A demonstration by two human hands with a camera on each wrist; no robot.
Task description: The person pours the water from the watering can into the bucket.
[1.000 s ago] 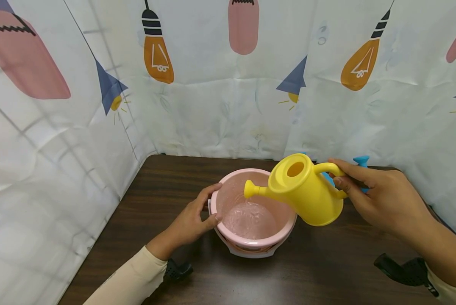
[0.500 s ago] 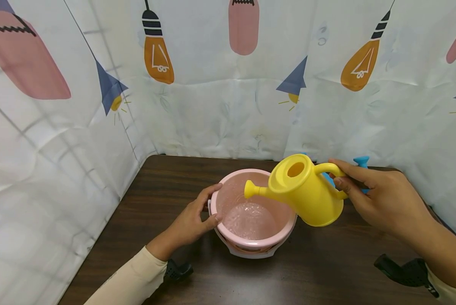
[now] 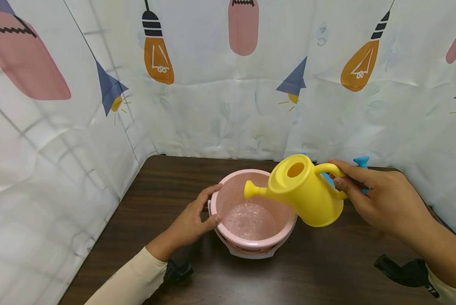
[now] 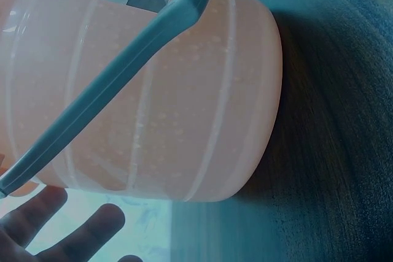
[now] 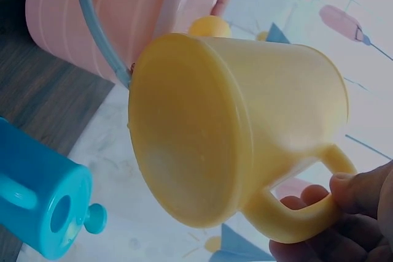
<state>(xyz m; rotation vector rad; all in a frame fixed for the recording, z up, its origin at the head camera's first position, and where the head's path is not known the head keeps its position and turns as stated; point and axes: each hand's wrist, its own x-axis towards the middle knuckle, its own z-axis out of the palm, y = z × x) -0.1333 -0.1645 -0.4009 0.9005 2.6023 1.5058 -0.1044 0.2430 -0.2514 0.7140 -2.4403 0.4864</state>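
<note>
My right hand (image 3: 388,199) grips the handle of a yellow watering can (image 3: 313,201), its thumb and fingers wrapped round it in the right wrist view. The can is tipped left, its spout over the opening of a pink bucket (image 3: 251,244). A thin stream of water falls from the spout, and the water (image 3: 248,221) in the bucket ripples. My left hand (image 3: 190,224) holds the bucket's left rim, thumb at the near side and a finger farther back. In the left wrist view some fingertips (image 4: 101,222) show beside the bucket wall (image 4: 178,108).
A blue watering can (image 5: 46,194) stands behind the yellow one, mostly hidden in the head view. The bucket's pale carrying handle (image 4: 116,78) hangs down its side. A patterned white curtain (image 3: 232,114) borders the dark wooden table (image 3: 167,178) at the back and left.
The hands, the tilted can and the bucket hold their places. Water keeps running from the spout, and the ripples in the bucket shift.
</note>
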